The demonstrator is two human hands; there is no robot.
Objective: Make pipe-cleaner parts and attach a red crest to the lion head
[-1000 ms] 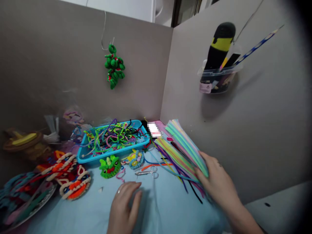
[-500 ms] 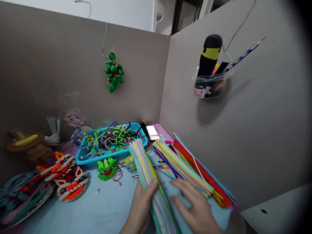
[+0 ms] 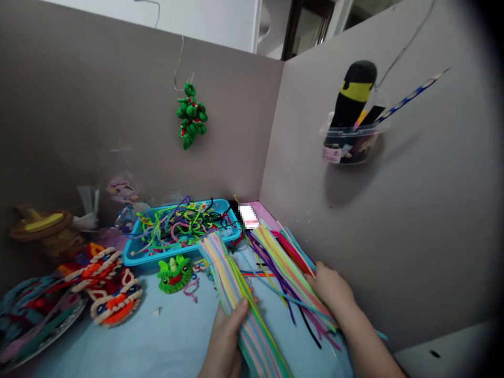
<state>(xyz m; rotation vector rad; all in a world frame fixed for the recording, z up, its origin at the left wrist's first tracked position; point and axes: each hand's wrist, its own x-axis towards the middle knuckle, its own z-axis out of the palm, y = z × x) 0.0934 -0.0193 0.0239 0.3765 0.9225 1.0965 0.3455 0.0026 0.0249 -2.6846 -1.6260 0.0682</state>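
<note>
My left hand (image 3: 227, 328) is closed around a thick bundle of pastel pipe cleaners (image 3: 226, 275), striped pink, blue, yellow and green, its far end angled toward the blue tray. Along the right wall, my right hand (image 3: 333, 287) curls over red pipe cleaners (image 3: 290, 248); its fingertips are hidden behind the hand. Between the hands lies a second pastel bundle (image 3: 285, 265) on the table. Purple pipe cleaners (image 3: 271, 269) and some loose dark and blue ones are spread beside it.
A blue tray (image 3: 157, 257) holds tangled pipe cleaner pieces. Left of centre sit a green craft head (image 3: 175, 274) and orange-and-white craft heads (image 3: 117, 302), near a plate (image 3: 59, 336). A clear cup (image 3: 346, 149) of tools hangs on the right wall; a green ornament (image 3: 191, 115) hangs behind.
My right hand has moved right, from beside the held bundle to the red pipe cleaners by the wall. My left hand keeps its bundle. The view has shifted slightly.
</note>
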